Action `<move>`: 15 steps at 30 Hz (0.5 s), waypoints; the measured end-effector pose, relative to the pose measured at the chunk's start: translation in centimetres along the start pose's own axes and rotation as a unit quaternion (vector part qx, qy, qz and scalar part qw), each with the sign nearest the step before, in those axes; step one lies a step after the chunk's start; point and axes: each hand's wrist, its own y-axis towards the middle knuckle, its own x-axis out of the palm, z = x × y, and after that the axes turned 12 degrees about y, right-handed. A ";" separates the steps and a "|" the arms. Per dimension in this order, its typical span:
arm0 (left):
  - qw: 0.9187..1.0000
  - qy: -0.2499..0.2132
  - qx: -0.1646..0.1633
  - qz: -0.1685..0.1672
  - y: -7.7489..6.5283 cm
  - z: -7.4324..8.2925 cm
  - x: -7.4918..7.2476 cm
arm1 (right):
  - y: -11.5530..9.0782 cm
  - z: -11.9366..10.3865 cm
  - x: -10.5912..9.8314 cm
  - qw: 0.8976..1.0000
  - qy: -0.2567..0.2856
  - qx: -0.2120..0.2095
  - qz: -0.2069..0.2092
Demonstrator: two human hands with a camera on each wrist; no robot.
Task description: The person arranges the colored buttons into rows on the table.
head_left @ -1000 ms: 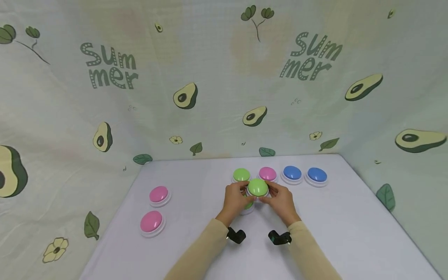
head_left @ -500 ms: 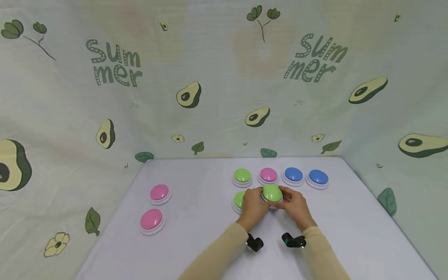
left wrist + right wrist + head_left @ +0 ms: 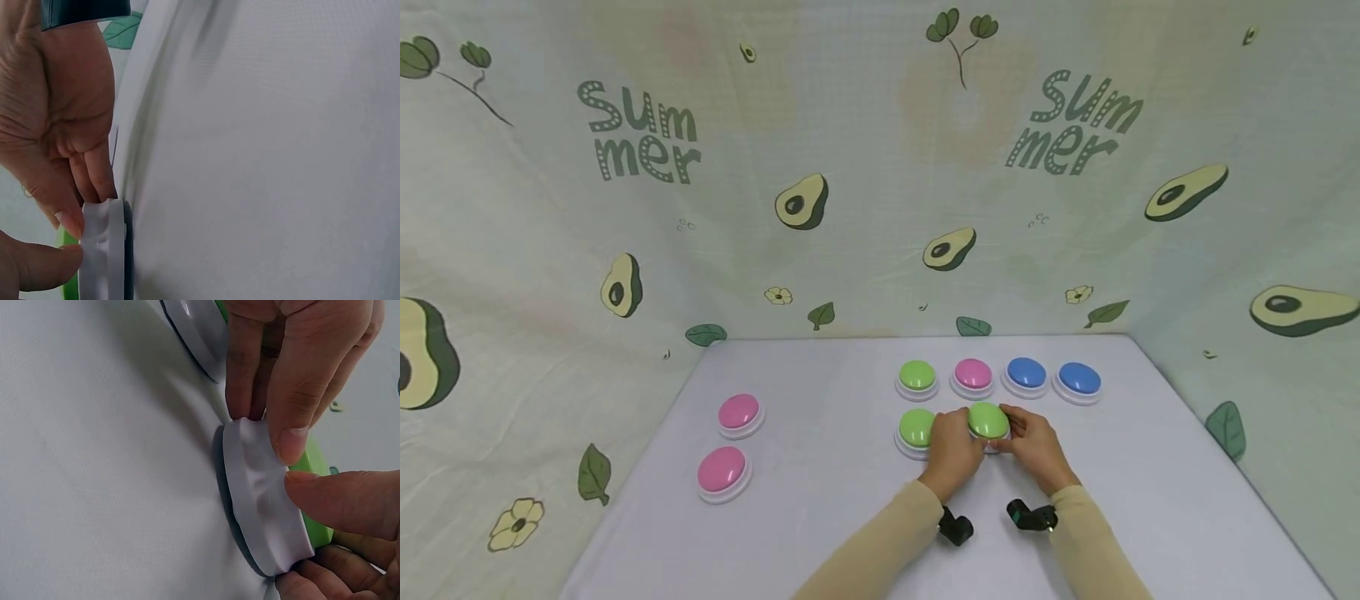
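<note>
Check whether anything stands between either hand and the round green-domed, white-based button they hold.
Nothing visible does: the left hand and right hand grip the held button directly. Another green-domed, white-based button sits beside the left hand, outside their grip.

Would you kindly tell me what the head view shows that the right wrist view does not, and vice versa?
Only the head view shows the two blue buttons, three pink buttons and beige sleeves.

Only the right wrist view shows the dark base beneath the gripped green button.

Both show the left hand and right hand gripping that button, a second green button, and the white table.
</note>
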 end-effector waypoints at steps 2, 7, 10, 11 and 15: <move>1.000 0.006 -0.003 -0.007 0.0 0.0 0.1 | 0.0 0.1 0.0 1.000 0.000 0.002 0.000; 1.000 0.021 -0.005 -0.011 0.0 0.2 0.2 | 0.0 0.4 -0.1 1.000 0.003 0.003 0.000; 1.000 0.026 -0.002 -0.008 -0.1 0.2 0.1 | -0.1 0.4 -0.1 1.000 0.007 0.003 -0.002; 1.000 0.027 0.000 -0.007 -0.2 0.2 0.1 | -0.1 0.5 -0.1 1.000 0.009 0.003 -0.002; 0.999 0.031 0.011 -0.004 -0.2 0.1 0.3 | -0.2 0.6 -0.1 1.000 0.012 0.003 -0.002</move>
